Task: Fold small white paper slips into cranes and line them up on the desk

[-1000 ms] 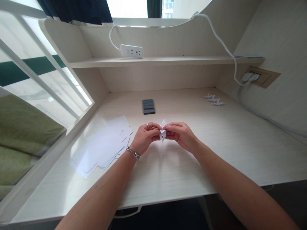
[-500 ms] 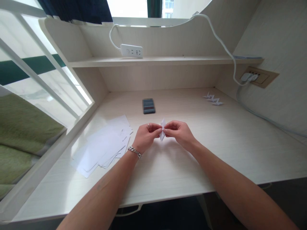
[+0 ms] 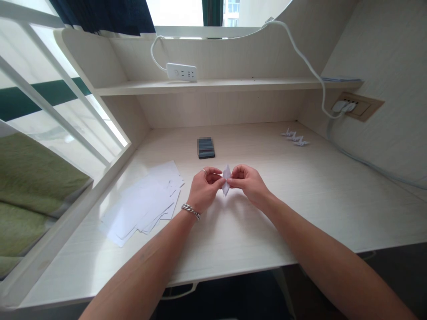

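Observation:
A small white piece of folded paper (image 3: 226, 180), shaped like a narrow upright diamond, is held just above the desk between my two hands. My left hand (image 3: 207, 186) pinches its left side with thumb and fingers; a ring and a chain bracelet show on this hand and wrist. On the opposite side, my right hand (image 3: 248, 181) grips the paper with thumb and forefinger, its other fingers curled. Several small folded paper cranes (image 3: 295, 137) stand in a row at the back right of the desk.
White paper sheets (image 3: 143, 200) lie in a loose, overlapping pile to the left. A dark phone-like object (image 3: 206, 148), blurred, rests behind my hands. On the shelf (image 3: 227, 85) stands a white power strip (image 3: 181, 72). A cable (image 3: 373, 168) runs along the right wall.
My left hand has shifted slightly, its fingers lifting a little off the folded paper while the thumb stays on it. The view has moved slightly.

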Tool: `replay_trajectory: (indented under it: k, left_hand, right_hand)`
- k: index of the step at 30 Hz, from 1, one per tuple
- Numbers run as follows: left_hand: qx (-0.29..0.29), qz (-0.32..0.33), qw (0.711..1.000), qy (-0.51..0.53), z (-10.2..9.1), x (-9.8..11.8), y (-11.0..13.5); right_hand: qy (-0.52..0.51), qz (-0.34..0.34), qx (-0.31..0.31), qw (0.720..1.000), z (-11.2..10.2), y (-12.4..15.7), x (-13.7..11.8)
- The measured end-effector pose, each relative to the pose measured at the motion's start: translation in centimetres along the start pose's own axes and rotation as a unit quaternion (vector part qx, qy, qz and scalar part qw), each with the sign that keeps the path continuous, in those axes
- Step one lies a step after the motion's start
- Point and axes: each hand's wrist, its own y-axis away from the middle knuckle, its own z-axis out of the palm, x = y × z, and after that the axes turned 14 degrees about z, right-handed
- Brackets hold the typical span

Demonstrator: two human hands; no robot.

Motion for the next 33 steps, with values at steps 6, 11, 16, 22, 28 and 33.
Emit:
replay_trajectory:
  k: [6, 11, 16, 22, 28, 33]
  left_hand:
    - [0.027, 0.009, 0.999, -0.015, 0.1, -0.4, 0.1]
    - [0.030, -0.003, 0.999, 0.011, 0.3, -0.2, 0.1]
    - [0.064, -0.008, 0.997, 0.031, 0.4, 0.2, 0.1]
    - [0.058, 0.002, 0.998, 0.008, 0.4, -0.1, 0.1]
    - [0.084, 0.047, 0.990, -0.100, 0.2, -0.2, 0.3]
    - [0.061, 0.083, 0.986, -0.131, 0.4, -0.1, 0.7]
  right_hand:
    - [0.005, 0.021, 0.008, 1.000, 0.1, -0.4, 0.6]
    - [0.006, -0.030, 0.027, 0.999, 0.3, -0.6, 1.0]
    - [0.000, -0.035, 0.010, 0.999, 0.4, -0.4, 0.7]
    - [0.058, -0.070, 0.059, 0.994, 0.1, -0.5, 0.9]
    - [0.265, -0.202, 0.145, 0.932, 0.5, 0.4, 1.0]
    - [0.213, -0.148, 0.084, 0.962, 0.9, 0.5, 0.8]
